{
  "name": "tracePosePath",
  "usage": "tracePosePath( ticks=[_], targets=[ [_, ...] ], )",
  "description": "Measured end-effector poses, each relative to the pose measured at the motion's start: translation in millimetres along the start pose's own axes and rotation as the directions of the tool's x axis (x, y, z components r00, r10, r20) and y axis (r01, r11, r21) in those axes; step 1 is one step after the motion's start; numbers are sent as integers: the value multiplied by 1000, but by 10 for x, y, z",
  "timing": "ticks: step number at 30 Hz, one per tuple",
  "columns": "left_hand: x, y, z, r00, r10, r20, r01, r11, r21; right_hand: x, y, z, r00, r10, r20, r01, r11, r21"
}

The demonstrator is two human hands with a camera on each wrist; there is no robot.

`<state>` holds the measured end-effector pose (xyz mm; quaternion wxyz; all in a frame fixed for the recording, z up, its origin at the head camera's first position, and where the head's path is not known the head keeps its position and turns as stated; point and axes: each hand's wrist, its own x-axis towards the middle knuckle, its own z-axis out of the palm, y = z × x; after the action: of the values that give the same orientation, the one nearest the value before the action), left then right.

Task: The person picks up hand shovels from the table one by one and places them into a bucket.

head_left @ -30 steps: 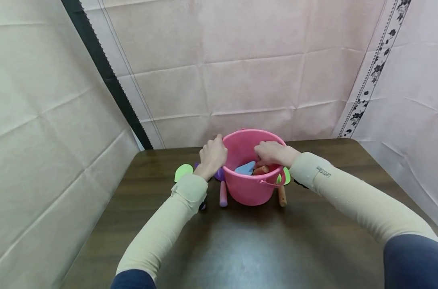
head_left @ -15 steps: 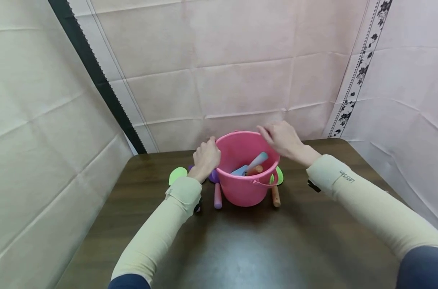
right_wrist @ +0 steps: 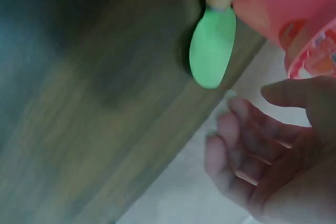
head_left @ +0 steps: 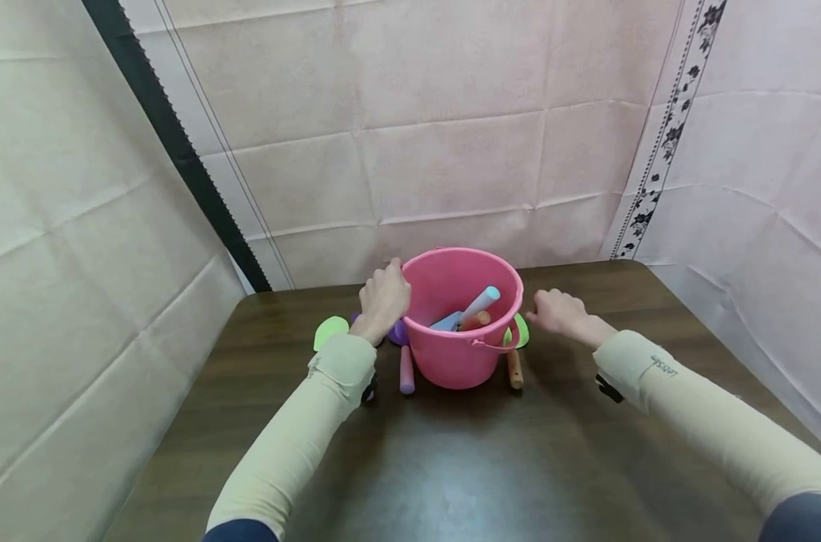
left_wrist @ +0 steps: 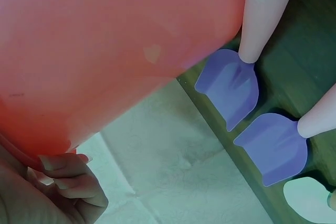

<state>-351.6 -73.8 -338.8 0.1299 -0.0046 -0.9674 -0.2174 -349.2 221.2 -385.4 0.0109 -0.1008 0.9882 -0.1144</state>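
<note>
In the head view, a pink bucket [head_left: 451, 361] stands upright near the table's far edge. My left hand [head_left: 384, 301] grips its left rim, fingers curled over it. Inside lie a blue toy shovel with a pale blue handle [head_left: 483, 301] and a wooden handle [head_left: 475, 321] whose head is hidden. My right hand [head_left: 563, 313] holds nothing. It hovers just right of the bucket, its fingers loosely bent in the right wrist view. Closest to it on the table is a green toy spade [right_wrist: 212, 51] with a wooden handle, lying beside the bucket.
Left of the bucket lie two purple toy shovels, a nearer one [left_wrist: 231, 87] and a farther one [left_wrist: 275, 148], both with pink handles. A light green shovel [head_left: 330, 331] lies beyond them. White cloth [head_left: 451, 150] hangs behind the dark wooden table [head_left: 451, 467].
My right hand has let go of the blue shovel inside the bucket, risen out over the rim and come down on the right side. My left hand has stayed on the rim.
</note>
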Motion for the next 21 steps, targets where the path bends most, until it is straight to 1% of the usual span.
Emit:
tracePosePath(
  ticks=[3, 6, 10, 12, 14, 17, 18, 19, 21],
  targets=[
    [-1, 5, -4, 1000, -3, -2, 3, 1000, -4, -34, -63, 58, 993, 40, 110, -45, 998, 42],
    [3, 9, -10, 1000, 0, -6, 0, 1000, -9, -61, -140, 119, 975, 74, 209, -90, 994, 68],
    [6, 8, -16, 1000, 3, -1, -3, 1000, -8, -78, -226, 208, 953, 93, 290, -116, 991, 66],
    [4, 3, -18, 1000, -4, 2, 4, 1000, -8, -77, -240, 241, 937, 101, 334, -139, 986, 91],
    [0, -2, -20, 1000, -7, 2, 7, 1000, -11, -85, -235, 262, 917, 110, 384, -172, 976, 131],
    [-1, -12, -16, 1000, -6, 4, 7, 1000, -20, -125, -227, 313, 892, 118, 437, -220, 957, 191],
    [-2, -14, -13, 1000, -5, 4, 5, 1000, -21, -144, -230, 332, 886, 118, 448, -230, 951, 205],
    [-3, -14, -5, 1000, -3, 4, 3, 1000, -24, -164, -235, 349, 884, 117, 452, -235, 948, 215],
    [-3, -11, 9, 1000, 1, 4, -1, 1000, -25, -200, -249, 390, 887, 127, 443, -247, 943, 225]
  ],
)
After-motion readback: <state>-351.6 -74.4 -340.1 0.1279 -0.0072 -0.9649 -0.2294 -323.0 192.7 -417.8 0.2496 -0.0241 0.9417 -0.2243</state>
